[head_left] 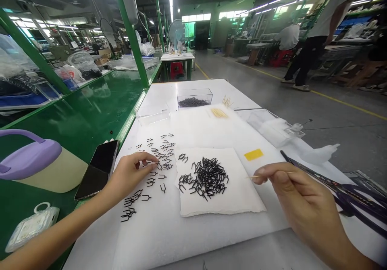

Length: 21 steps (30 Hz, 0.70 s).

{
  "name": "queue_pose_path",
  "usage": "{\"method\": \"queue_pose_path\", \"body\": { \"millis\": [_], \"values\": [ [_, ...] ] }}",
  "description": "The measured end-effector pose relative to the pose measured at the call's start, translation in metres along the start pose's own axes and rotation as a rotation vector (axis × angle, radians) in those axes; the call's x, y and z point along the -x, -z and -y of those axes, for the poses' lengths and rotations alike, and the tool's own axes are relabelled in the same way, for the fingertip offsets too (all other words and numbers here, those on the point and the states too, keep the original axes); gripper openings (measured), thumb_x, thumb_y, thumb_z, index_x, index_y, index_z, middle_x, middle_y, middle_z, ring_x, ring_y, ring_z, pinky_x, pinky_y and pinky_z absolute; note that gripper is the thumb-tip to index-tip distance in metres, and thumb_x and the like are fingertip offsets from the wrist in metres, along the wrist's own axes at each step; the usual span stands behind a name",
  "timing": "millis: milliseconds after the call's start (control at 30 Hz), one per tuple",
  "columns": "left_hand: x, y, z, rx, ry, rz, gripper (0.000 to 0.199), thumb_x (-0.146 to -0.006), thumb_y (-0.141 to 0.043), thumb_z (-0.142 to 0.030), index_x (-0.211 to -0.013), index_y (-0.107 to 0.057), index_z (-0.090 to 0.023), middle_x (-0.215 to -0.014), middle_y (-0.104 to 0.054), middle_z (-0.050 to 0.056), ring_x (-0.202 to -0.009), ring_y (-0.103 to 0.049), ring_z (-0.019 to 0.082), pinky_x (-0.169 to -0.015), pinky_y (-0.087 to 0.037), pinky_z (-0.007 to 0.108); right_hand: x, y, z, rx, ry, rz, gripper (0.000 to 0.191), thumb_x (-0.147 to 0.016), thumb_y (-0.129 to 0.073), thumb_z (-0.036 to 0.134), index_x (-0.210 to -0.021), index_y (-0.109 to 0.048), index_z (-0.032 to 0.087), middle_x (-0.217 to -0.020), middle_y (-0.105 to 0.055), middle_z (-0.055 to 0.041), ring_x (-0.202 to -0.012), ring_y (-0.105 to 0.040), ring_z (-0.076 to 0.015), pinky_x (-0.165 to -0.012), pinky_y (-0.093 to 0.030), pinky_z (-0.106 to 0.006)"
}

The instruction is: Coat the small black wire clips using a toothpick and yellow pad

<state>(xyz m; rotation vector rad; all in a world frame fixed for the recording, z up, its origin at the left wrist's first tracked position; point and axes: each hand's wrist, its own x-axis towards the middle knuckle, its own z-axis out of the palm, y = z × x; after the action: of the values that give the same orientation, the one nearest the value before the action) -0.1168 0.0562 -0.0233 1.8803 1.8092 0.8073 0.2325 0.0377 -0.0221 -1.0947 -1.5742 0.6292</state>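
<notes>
My left hand reaches over scattered small black forked pieces on the white sheet. Its thumb and index finger are pinched at one black forked piece among the others. In my right hand a thin wooden toothpick is pinched, pointing left. Between the hands lies a square of white paper with torn edges. It carries a dense pile of the black forked pieces, with a few apart at its left side.
A clear box of dark pieces and loose toothpicks sit further back. A yellow strip and scissors lie right. A phone and purple-lidded jug stand left. A person is in the aisle.
</notes>
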Motion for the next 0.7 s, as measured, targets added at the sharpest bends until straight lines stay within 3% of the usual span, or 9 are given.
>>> {"method": "queue_pose_path", "body": {
  "millis": [167,267,367,533,700],
  "values": [
    [0.010,0.001,0.008,0.020,0.000,0.021,0.020,-0.086,-0.069,-0.044,-0.093,-0.080,-0.029,-0.090,-0.075,0.004,-0.079,-0.065,0.023,-0.062,-0.049,0.031,0.001,-0.003,0.005,0.012,0.014,-0.022,0.025,-0.099,-0.058,0.040,-0.083,-0.076,0.031,-0.073,-0.072,0.0001,-0.071,-0.071,-0.0196,-0.068,-0.062,-0.029],
    [0.013,0.001,0.010,0.065,-0.028,0.050,0.018,-0.087,-0.068,-0.041,-0.092,-0.080,-0.029,-0.100,-0.077,0.004,-0.095,-0.070,0.026,-0.079,-0.056,0.037,0.002,-0.004,0.008,0.015,0.013,-0.018,0.026,-0.100,-0.058,0.039,-0.082,-0.075,0.032,-0.073,-0.072,0.0010,-0.071,-0.071,-0.0182,-0.068,-0.062,-0.026],
    [0.015,0.003,0.012,0.097,-0.064,0.061,0.018,-0.087,-0.068,-0.042,-0.091,-0.080,-0.029,-0.104,-0.078,0.004,-0.104,-0.069,0.027,-0.092,-0.057,0.043,0.002,-0.005,0.008,0.012,0.015,-0.013,0.025,-0.100,-0.057,0.039,-0.083,-0.075,0.032,-0.073,-0.072,0.0011,-0.071,-0.071,-0.0179,-0.068,-0.062,-0.026],
    [0.015,0.008,0.009,0.095,-0.089,0.035,0.021,-0.089,-0.067,-0.045,-0.091,-0.080,-0.028,-0.110,-0.077,0.005,-0.109,-0.067,0.030,-0.096,-0.054,0.047,0.003,-0.004,0.008,0.004,0.003,-0.007,0.025,-0.100,-0.057,0.039,-0.084,-0.075,0.032,-0.074,-0.072,0.0014,-0.073,-0.071,-0.0170,-0.069,-0.062,-0.024],
    [0.011,0.003,-0.012,0.072,-0.129,0.045,0.019,-0.092,-0.063,-0.039,-0.096,-0.075,-0.026,-0.104,-0.076,0.005,-0.102,-0.066,0.027,-0.090,-0.053,0.041,0.005,-0.003,0.009,-0.010,0.003,-0.002,0.025,-0.100,-0.057,0.039,-0.084,-0.075,0.032,-0.074,-0.072,0.0015,-0.072,-0.071,-0.0160,-0.069,-0.061,-0.023]
  ]
}}
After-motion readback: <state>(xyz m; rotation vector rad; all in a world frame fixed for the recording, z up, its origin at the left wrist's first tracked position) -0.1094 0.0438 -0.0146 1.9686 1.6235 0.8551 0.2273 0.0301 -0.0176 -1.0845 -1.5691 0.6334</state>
